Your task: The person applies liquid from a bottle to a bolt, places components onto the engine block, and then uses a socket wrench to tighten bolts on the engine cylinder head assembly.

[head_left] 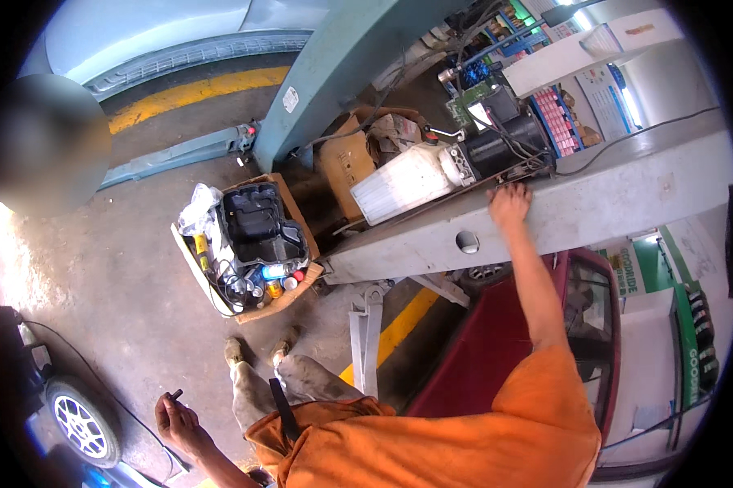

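Observation:
My left hand (177, 424), low on the left, is closed round a small dark cylindrical object (173, 395). My right hand (509, 207) grips the edge of a long grey steel column (594, 207) with bent fingers. Just beyond it, a black motor (505, 146) with cables joins a white plastic tank (400, 179). Left of the column, a cardboard box (294, 208) holds a black plastic tray (258, 214), bottles, spray cans and crumpled plastic.
A teal lift column (301, 98) stands behind, with a lift arm (175, 163) low across the floor. A maroon car (472, 350) is at lower right, a wheel (80, 421) and trailing cable at left. A blurred round patch covers the upper left. Shelving (553, 118) holds packages.

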`<control>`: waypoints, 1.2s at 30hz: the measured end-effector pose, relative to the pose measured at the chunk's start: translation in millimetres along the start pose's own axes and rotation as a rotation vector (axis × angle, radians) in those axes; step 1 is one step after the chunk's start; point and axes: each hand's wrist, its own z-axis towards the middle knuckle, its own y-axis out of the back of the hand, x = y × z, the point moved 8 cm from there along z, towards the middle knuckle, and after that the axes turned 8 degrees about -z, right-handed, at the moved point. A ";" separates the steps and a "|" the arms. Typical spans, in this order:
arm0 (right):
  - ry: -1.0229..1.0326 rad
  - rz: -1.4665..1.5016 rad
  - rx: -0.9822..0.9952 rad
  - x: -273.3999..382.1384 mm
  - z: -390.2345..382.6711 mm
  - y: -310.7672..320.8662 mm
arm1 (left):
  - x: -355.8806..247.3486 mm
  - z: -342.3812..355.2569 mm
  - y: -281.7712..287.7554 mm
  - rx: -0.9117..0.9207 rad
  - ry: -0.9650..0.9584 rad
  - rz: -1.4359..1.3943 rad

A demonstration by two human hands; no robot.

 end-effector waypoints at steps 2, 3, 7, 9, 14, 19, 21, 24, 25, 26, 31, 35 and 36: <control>-0.016 0.058 -0.286 38.2 -37.7 49.0 | -13.4 -5.1 -0.5 0.040 -0.069 0.001; 0.051 0.298 -0.169 67.0 -52.9 60.1 | -20.4 -7.6 -1.5 0.061 -0.108 -0.003; 0.509 1.123 0.273 256.2 -124.9 146.9 | -67.3 -40.1 23.4 -0.075 -0.246 0.009; 0.763 1.305 0.354 312.5 -182.7 212.8 | -99.3 -67.0 2.6 -0.066 -0.273 0.050; 1.217 1.960 0.278 346.3 -277.1 414.5 | -151.2 -144.1 19.1 -0.067 -0.534 -0.184; 1.407 2.465 1.024 308.5 -352.7 502.1 | -158.9 -251.1 56.1 -0.375 -0.786 -0.100; 1.454 2.440 1.196 293.4 -384.3 528.7 | -158.5 -284.3 76.9 -0.485 -0.901 -0.085; 1.578 2.276 1.436 277.7 -452.2 559.5 | -147.1 -336.9 121.1 -0.789 -1.156 0.201; 1.620 2.212 1.490 274.8 -474.3 567.8 | -146.3 -352.8 131.7 -0.913 -1.231 0.404; 1.683 2.165 1.525 270.4 -496.2 576.9 | -148.8 -370.7 135.2 -1.048 -1.220 0.717; 1.819 2.051 1.719 257.9 -608.5 629.1 | -169.2 -418.7 211.0 -1.102 -1.452 0.903; 1.873 1.906 1.765 256.5 -700.9 670.1 | -178.0 -455.8 296.6 -1.220 -1.414 0.948; 1.882 1.849 1.817 253.5 -725.2 680.2 | -184.1 -468.1 315.1 -1.253 -1.422 0.969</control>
